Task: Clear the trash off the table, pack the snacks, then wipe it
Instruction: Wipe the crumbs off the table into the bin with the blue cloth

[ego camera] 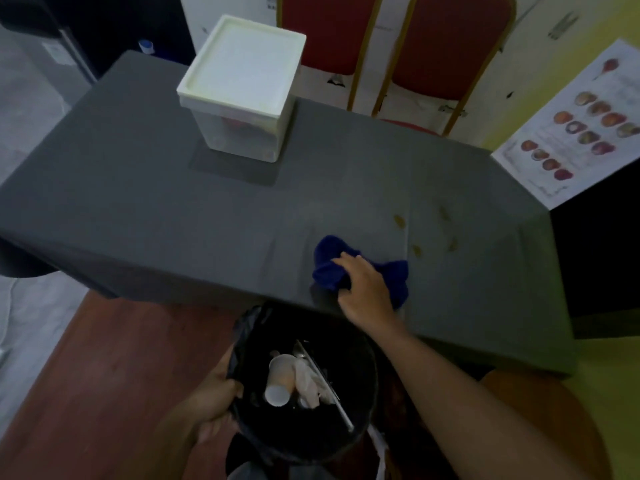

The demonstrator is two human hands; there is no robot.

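head view: right hand (363, 289) on crumpled blue cloth (349, 268), lengthwise left-right

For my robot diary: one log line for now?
stage: wiping | right hand: on blue cloth | left hand: holding bin

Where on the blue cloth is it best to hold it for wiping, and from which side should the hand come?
Grip the bunched middle of the blue cloth, coming from above. It lies crumpled on the grey table, with loose corners spreading left and right, so the middle likely gives the firmest handful. The right hand already rests there, palm down. The yellowish spots lie just beyond it.
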